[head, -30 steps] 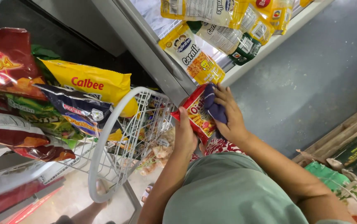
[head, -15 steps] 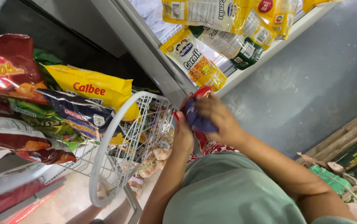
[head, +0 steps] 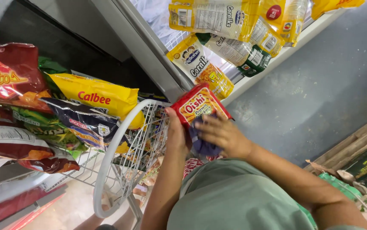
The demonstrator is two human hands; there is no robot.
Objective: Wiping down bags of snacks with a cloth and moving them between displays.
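Red foil first: in the head view, your left hand (head: 175,134) holds a red snack packet (head: 198,104) from its left edge, the grip of that hand closed on the packet with the thumb side against the foil. The packet stands tilted, its top corner pointing up toward the slanted rack, just above your chest and the grey-green shirt (head: 234,200).

Your right hand (head: 221,134) lies across the lower part of the packet, fingers (head: 207,125) spread and pressing a dark blue cloth (head: 202,145) against it. Its grip is clamped on the cloth; cloth and packet touch.

Left of your hands, a white wire basket (head: 106,170) with a round rim hangs beside the packet; small wrapped packets lie inside it, too blurred to tell apart. Further left, on a shelf, a yellow chip bag (head: 100,98) lies over a dark blue snack bag (head: 85,123). A red chip bag (head: 6,74) sits at the far left, a maroon bag (head: 17,145) sits below it, and green bags lie between them.

Above the packet, yellow corn-snack bags (head: 202,70) hang on a white wire rack (head: 166,38), the nearest just beside the packet's top corner. Grey concrete floor (head: 319,93) fills the right side, with a wooden pallet (head: 358,140) at its edge.
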